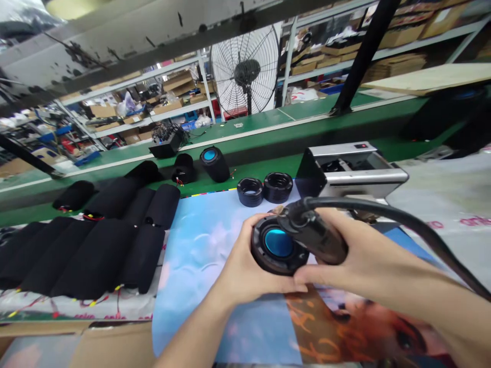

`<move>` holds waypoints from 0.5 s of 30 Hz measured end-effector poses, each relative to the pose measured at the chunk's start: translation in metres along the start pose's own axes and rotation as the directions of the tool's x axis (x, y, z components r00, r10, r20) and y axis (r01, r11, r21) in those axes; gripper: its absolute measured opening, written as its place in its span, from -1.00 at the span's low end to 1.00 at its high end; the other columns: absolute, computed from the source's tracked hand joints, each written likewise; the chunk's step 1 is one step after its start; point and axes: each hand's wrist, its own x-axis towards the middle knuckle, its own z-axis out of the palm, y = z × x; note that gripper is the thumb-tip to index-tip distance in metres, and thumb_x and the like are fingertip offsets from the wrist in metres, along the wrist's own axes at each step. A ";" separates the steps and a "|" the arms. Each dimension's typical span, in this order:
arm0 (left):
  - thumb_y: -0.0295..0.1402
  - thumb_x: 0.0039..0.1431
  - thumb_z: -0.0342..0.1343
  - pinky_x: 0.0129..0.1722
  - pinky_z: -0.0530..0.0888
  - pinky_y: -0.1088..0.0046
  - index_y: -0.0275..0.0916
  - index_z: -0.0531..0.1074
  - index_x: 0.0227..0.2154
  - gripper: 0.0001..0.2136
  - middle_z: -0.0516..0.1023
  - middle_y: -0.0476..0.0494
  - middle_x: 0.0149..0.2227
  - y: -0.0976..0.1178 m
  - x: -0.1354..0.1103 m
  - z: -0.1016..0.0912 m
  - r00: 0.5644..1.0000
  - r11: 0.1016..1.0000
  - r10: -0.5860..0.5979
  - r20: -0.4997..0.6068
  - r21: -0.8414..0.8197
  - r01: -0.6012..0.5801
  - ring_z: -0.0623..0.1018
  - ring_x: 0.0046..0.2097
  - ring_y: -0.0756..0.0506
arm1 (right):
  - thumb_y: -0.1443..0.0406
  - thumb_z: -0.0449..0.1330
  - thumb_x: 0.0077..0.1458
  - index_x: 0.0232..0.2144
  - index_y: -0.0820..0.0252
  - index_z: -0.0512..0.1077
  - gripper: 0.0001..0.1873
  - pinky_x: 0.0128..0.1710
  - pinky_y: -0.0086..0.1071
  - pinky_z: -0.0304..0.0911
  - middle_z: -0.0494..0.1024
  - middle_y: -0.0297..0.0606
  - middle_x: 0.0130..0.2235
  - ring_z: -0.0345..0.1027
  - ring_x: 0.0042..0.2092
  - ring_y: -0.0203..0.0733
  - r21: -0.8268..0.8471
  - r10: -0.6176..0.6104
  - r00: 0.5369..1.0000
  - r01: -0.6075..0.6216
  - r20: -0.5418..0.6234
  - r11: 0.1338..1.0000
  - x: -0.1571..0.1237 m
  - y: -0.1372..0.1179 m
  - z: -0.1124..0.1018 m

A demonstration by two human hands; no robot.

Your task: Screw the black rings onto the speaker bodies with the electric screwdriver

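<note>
Head view: left hand (245, 263) clasps a black cylinder (278, 246), right hand (356, 250) apparently a corded tool (321, 236).

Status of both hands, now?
Left hand: closed around the round black unit.
Right hand: closed, holding the black corded tool.

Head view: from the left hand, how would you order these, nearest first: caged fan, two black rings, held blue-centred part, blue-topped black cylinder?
From the left hand:
1. Blue-centred part: in its grasp.
2. Two black rings: beyond it, near the printed sheet's far edge.
3. Blue-topped black cylinder: farther back, left of the rings.
4. Caged fan: farthest, beyond the green bench.
</note>
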 end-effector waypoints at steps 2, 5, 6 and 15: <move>-0.48 -0.31 0.65 0.31 0.46 0.09 -0.08 0.39 0.13 -0.12 0.61 -0.11 0.19 0.001 0.000 0.001 1.000 1.000 -0.004 0.002 -0.009 0.004 0.57 0.27 -0.30 | 0.15 0.46 -0.25 -0.14 0.05 0.53 -0.47 -0.29 -0.28 0.57 0.60 -0.32 -0.27 0.52 -0.26 -0.04 -0.050 -0.032 0.999 0.030 -0.042 0.998 0.000 0.000 0.004; -0.49 -0.31 0.66 0.35 0.42 0.11 -0.07 0.38 0.16 -0.10 0.59 -0.10 0.23 0.001 0.000 0.001 1.000 1.000 0.018 0.014 -0.015 -0.018 0.54 0.30 -0.28 | 0.08 0.46 -0.26 -0.17 0.05 0.49 -0.46 -0.27 -0.26 0.55 0.62 -0.33 -0.27 0.51 -0.27 -0.04 -0.154 -0.094 0.992 0.081 -0.079 0.985 0.001 0.000 0.001; -0.50 -0.31 0.65 0.36 0.41 0.11 -0.08 0.39 0.17 -0.10 0.58 -0.11 0.24 0.002 0.000 0.000 0.999 1.000 0.023 0.023 -0.020 -0.022 0.53 0.31 -0.29 | 0.08 0.44 -0.25 -0.20 0.05 0.48 -0.49 -0.26 -0.26 0.55 0.62 -0.34 -0.29 0.52 -0.28 -0.05 -0.162 -0.085 0.994 0.073 -0.067 0.984 0.002 0.000 -0.002; -0.45 -0.37 0.68 0.33 0.43 0.03 -0.10 0.36 0.19 -0.03 0.59 -0.19 0.21 -0.002 -0.001 -0.005 1.000 1.000 -0.017 0.010 0.011 0.017 0.56 0.26 -0.35 | 0.12 0.47 -0.15 0.23 -0.01 0.38 -0.14 -0.28 -0.33 0.58 0.65 -0.27 -0.06 0.59 -0.15 -0.02 -0.065 -0.056 0.989 0.065 0.137 0.996 0.009 0.005 -0.015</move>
